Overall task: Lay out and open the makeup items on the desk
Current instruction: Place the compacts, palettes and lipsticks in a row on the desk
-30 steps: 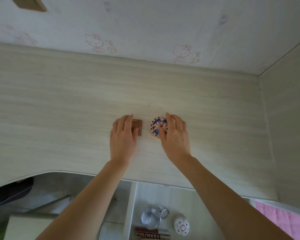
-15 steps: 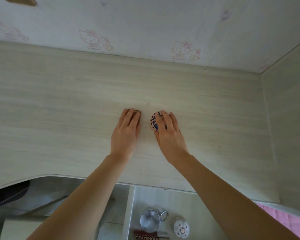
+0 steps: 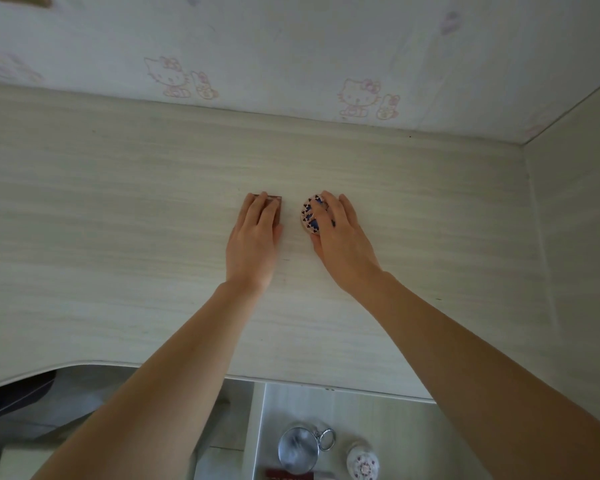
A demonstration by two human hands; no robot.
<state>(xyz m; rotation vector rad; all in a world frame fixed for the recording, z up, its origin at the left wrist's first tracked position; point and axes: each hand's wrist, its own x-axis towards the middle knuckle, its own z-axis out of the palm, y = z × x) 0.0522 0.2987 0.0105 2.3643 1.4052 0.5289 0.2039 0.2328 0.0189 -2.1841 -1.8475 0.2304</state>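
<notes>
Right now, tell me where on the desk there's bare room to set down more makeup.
The desk is bare left of the left hand, which lies flat on the brown case. It is also bare right of the right hand, which covers the round patterned compact, up to the side wall. Only a narrow strip separates the two items.

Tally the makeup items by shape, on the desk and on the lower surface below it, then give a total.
Square: 1, brown compact
Round: 3, patterned compact, silver mirror, white floral case
Box, cut off by the frame: 1, red box
Total: 5
</notes>
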